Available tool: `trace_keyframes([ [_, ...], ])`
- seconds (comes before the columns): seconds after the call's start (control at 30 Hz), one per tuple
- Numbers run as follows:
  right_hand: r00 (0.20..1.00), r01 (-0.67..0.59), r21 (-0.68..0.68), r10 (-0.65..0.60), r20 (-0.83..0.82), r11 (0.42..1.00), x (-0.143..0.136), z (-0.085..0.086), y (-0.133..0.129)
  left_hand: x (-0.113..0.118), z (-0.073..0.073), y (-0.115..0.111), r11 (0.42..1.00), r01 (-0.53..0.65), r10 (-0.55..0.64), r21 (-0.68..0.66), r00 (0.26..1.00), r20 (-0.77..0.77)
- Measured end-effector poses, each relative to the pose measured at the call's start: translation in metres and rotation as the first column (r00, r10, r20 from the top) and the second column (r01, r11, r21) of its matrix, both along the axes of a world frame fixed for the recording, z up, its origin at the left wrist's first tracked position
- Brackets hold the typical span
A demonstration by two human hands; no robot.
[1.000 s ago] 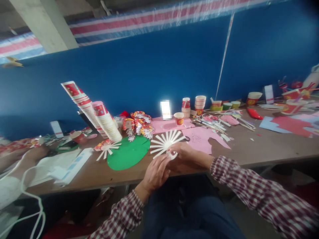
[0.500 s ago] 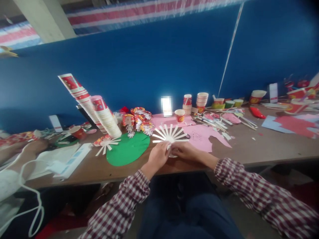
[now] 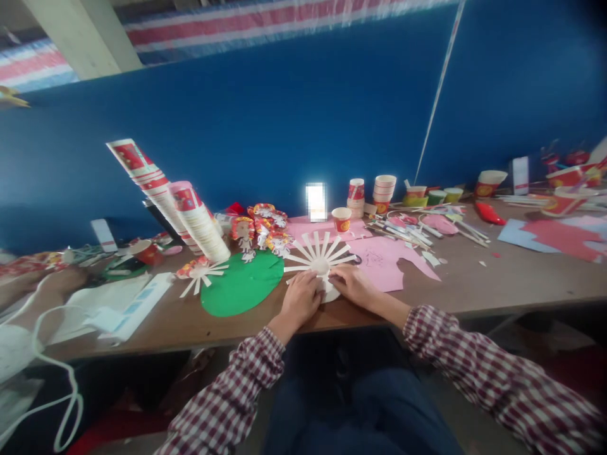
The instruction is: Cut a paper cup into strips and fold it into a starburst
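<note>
A cut paper cup (image 3: 320, 266), its white strips fanned out like rays, lies near the table's front edge. My left hand (image 3: 302, 294) grips its lower left side with bent fingers. On the lower right side, my right hand (image 3: 351, 284) has its thumb and fingertips closed on the same cup. Left of them is a green paper oval (image 3: 241, 287), with small paper figures (image 3: 263, 232) behind it. Pink paper (image 3: 379, 259) with a dark drawing lies just to the right.
Tall leaning cup stacks (image 3: 202, 224) stand at the left, beside a smaller fanned cup (image 3: 199, 273). A power strip (image 3: 142, 309) lies near another person's hands (image 3: 66, 284). A single cup (image 3: 341, 219), paper scraps and sticks (image 3: 410, 234) are behind and right.
My hands have moved slightly apart, and the fanned cup between them now lies flatter, showing more of its round centre and strips.
</note>
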State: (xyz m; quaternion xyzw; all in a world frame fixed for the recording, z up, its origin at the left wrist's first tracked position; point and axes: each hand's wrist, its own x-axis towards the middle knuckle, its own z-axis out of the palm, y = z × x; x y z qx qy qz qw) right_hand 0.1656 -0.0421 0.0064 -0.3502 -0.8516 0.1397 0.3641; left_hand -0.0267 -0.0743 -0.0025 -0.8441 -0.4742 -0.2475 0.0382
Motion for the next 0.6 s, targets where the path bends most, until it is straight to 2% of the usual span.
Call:
trace_keyframes([
  [0.07,0.994,0.107,-0.05,-0.107,0.009,0.993,-0.001,0.001,-0.002,0.0,0.001,-0.002,0.999,-0.019,0.019,0.043,1.0,-0.007],
  [0.13,0.988,0.153,-0.105,-0.152,0.02,0.983,-0.002,0.001,-0.003,0.0,0.003,-0.005,0.997,-0.039,0.041,0.062,0.999,-0.024],
  [0.27,0.987,0.153,-0.189,-0.159,-0.019,0.97,-0.004,-0.005,0.003,0.001,0.004,-0.008,0.996,-0.062,0.065,0.068,0.997,-0.047],
  [0.37,0.977,0.139,-0.306,-0.181,-0.113,0.942,-0.009,-0.006,0.008,0.002,0.004,-0.01,0.997,-0.047,0.047,0.064,0.999,0.002],
  [0.43,0.957,0.146,-0.367,-0.225,-0.182,0.919,-0.014,-0.003,0.011,0.003,0.004,-0.011,0.996,-0.037,0.027,0.086,0.994,0.109],
  [0.5,0.923,0.189,-0.38,-0.296,-0.246,0.905,-0.02,0.001,0.014,0.005,0.004,-0.013,0.992,-0.049,0.013,0.115,0.953,0.302],
  [0.6,0.84,0.239,-0.383,-0.388,-0.38,0.892,-0.03,0.007,0.023,0.009,0.003,-0.011,0.989,-0.14,0.082,0.043,0.775,0.627],
])
